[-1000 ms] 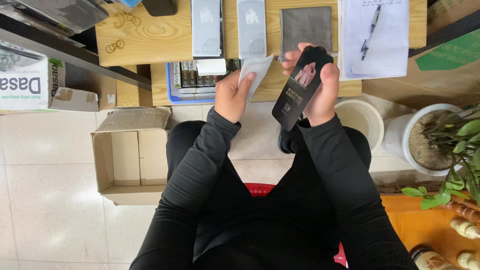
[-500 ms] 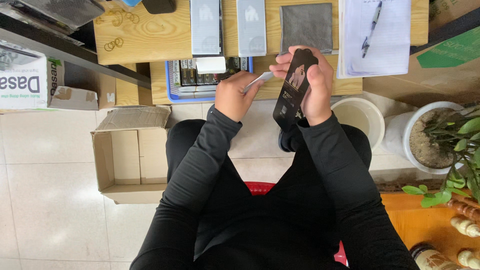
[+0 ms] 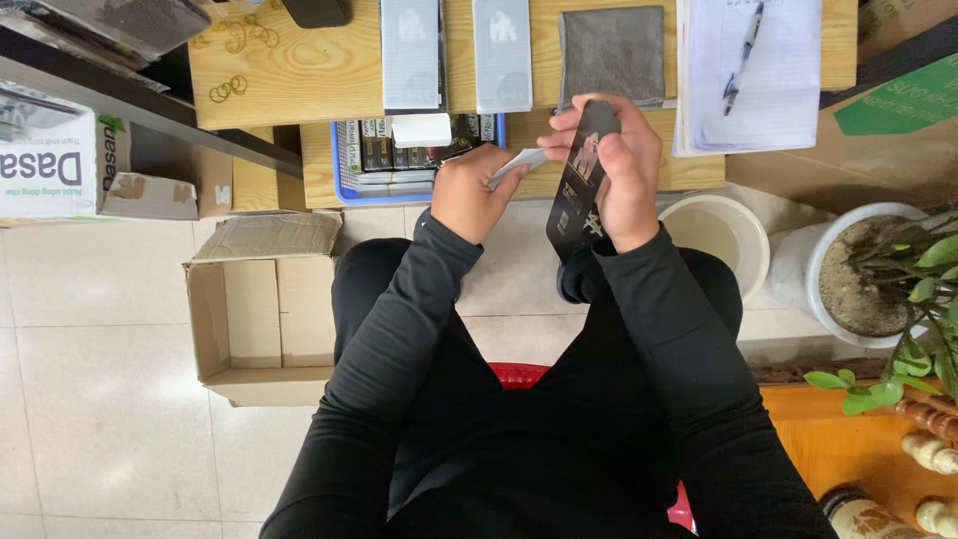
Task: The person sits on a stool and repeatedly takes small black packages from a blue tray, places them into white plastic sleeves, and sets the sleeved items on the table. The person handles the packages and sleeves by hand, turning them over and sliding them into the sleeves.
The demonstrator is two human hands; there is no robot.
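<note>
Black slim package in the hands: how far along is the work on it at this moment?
Midway, it seems. The right hand grips the black slim package upright, while the left hand pinches a small white slip at its edge, not yet clearly inside. Possibly done: two grey flat packs lie on the wooden table. Possibly left: similar dark packages fill the blue tray.

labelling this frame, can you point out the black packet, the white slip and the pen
black packet (image 3: 572, 205), head view, on its lower half below the right hand
white slip (image 3: 521, 165), head view, on its middle beside the left hand
pen (image 3: 740, 62), head view, mid-barrel
</note>
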